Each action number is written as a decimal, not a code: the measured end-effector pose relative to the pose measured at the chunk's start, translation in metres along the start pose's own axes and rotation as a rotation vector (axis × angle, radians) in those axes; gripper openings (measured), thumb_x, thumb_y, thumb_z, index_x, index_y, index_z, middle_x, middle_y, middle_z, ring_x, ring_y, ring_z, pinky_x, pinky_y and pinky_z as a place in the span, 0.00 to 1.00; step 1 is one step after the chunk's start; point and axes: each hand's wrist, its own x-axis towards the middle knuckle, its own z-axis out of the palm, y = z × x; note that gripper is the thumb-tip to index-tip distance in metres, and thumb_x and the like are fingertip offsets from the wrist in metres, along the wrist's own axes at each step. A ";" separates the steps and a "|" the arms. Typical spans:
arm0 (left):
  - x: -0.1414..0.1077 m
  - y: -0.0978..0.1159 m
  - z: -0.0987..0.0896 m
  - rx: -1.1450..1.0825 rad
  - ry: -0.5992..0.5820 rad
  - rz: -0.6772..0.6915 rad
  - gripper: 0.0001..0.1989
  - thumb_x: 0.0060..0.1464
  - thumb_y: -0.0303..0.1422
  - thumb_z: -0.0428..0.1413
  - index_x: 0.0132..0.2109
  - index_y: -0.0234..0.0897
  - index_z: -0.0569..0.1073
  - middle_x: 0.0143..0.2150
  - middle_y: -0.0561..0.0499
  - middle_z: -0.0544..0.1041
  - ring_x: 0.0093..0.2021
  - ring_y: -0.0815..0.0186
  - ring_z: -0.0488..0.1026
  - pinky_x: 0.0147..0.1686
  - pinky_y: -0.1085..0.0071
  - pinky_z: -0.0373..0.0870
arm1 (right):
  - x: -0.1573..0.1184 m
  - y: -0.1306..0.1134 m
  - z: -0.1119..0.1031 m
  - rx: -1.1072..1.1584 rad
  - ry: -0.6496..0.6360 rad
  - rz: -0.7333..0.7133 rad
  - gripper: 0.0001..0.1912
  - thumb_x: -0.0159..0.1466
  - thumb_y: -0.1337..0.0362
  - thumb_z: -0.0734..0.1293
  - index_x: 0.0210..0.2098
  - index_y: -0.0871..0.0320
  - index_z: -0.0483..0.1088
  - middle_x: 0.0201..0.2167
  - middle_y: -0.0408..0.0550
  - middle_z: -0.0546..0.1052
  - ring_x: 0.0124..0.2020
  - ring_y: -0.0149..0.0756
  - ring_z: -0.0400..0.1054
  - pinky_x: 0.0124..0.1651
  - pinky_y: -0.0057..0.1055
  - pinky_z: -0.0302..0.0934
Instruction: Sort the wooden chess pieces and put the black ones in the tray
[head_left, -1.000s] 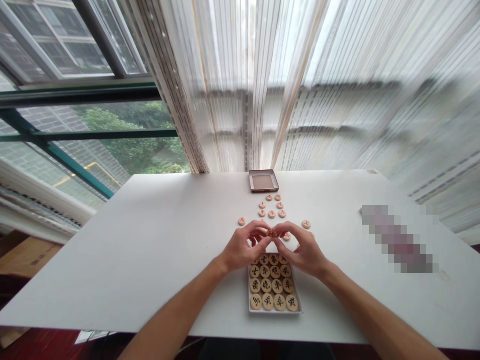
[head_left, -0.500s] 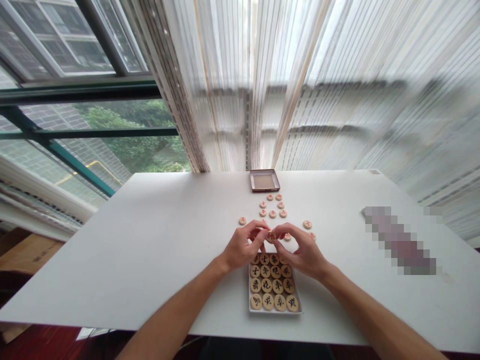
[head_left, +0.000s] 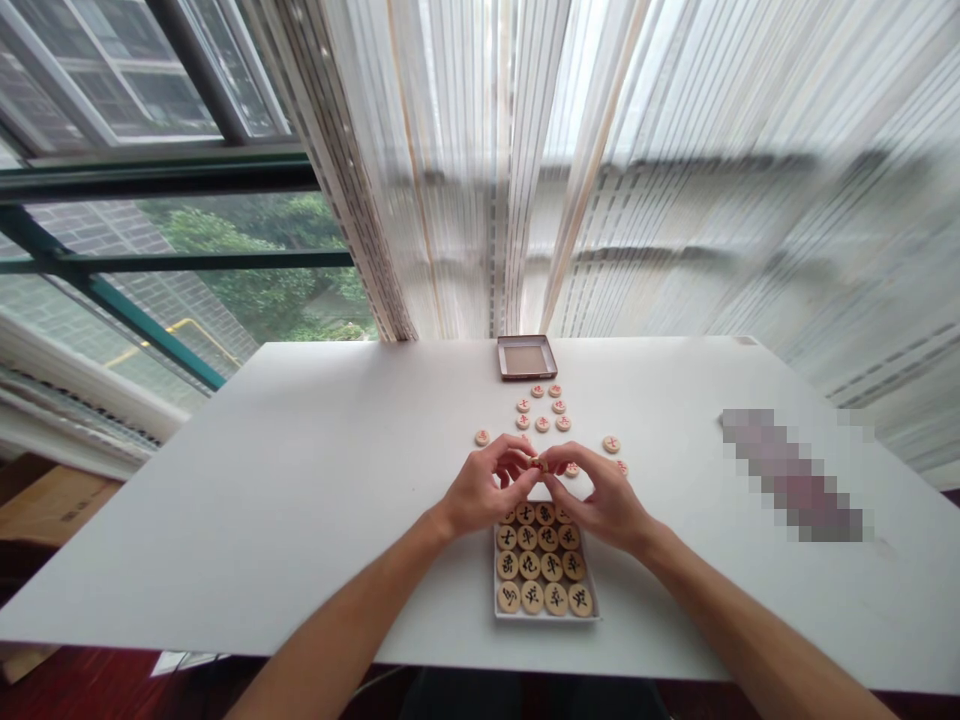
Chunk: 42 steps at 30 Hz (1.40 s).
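Between the fingertips of my left hand (head_left: 491, 480) and my right hand (head_left: 600, 490) is one round wooden Chinese chess piece (head_left: 539, 465) with red marking, now tilted nearly edge-on. Both hands pinch it above the far edge of a shallow white box (head_left: 546, 618). Rows of pieces with black characters, such as one near the front (head_left: 532, 598), fill the box face up. My hands partly hide its far row. Loose red-character pieces (head_left: 542, 424) lie on the table beyond my fingers, some partly covered by them.
The white table (head_left: 300, 500) runs up to a striped curtain (head_left: 480, 200). An upturned box lid (head_left: 527, 359) rests near the far edge. Two red pieces lie to the right, one of them marked in red (head_left: 611, 444). A blurred-out object (head_left: 791, 475) sits farther right.
The chess piece in my fingers has turned from showing its red face to nearly edge-on. Both hands stay in about the same place; the view has shifted slightly.
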 end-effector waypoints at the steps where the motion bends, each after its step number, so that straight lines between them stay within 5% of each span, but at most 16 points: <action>1: 0.000 0.000 0.000 0.001 0.003 0.000 0.12 0.61 0.36 0.58 0.48 0.35 0.69 0.38 0.47 0.79 0.36 0.66 0.78 0.32 0.73 0.73 | 0.000 0.000 0.000 0.000 -0.002 -0.002 0.10 0.65 0.69 0.66 0.46 0.54 0.69 0.37 0.47 0.77 0.37 0.36 0.71 0.41 0.35 0.69; 11: 0.002 0.002 -0.004 -0.022 -0.015 -0.065 0.15 0.59 0.41 0.59 0.45 0.34 0.71 0.34 0.46 0.82 0.31 0.66 0.78 0.30 0.73 0.73 | 0.000 0.003 -0.005 -0.037 0.034 -0.004 0.11 0.66 0.69 0.66 0.48 0.54 0.69 0.36 0.47 0.78 0.36 0.36 0.73 0.40 0.34 0.69; 16: 0.001 0.008 -0.019 0.007 -0.159 -0.106 0.18 0.60 0.41 0.58 0.52 0.35 0.74 0.38 0.44 0.83 0.31 0.67 0.78 0.32 0.72 0.75 | 0.003 0.008 -0.013 -0.100 0.131 0.031 0.08 0.66 0.68 0.66 0.45 0.54 0.70 0.35 0.46 0.78 0.34 0.35 0.73 0.40 0.34 0.69; 28: 0.000 0.014 -0.032 -0.027 -0.241 -0.149 0.15 0.51 0.39 0.65 0.42 0.34 0.79 0.38 0.46 0.81 0.38 0.64 0.78 0.40 0.69 0.76 | 0.002 0.013 -0.012 -0.126 0.182 0.058 0.07 0.66 0.66 0.66 0.44 0.54 0.71 0.35 0.46 0.78 0.34 0.37 0.74 0.40 0.35 0.69; 42: -0.001 0.020 -0.045 0.220 -0.360 -0.161 0.12 0.49 0.41 0.66 0.36 0.36 0.79 0.32 0.52 0.79 0.29 0.71 0.68 0.29 0.75 0.65 | 0.002 0.011 -0.013 -0.125 0.150 0.037 0.06 0.66 0.67 0.66 0.43 0.53 0.71 0.35 0.46 0.77 0.34 0.37 0.73 0.40 0.35 0.69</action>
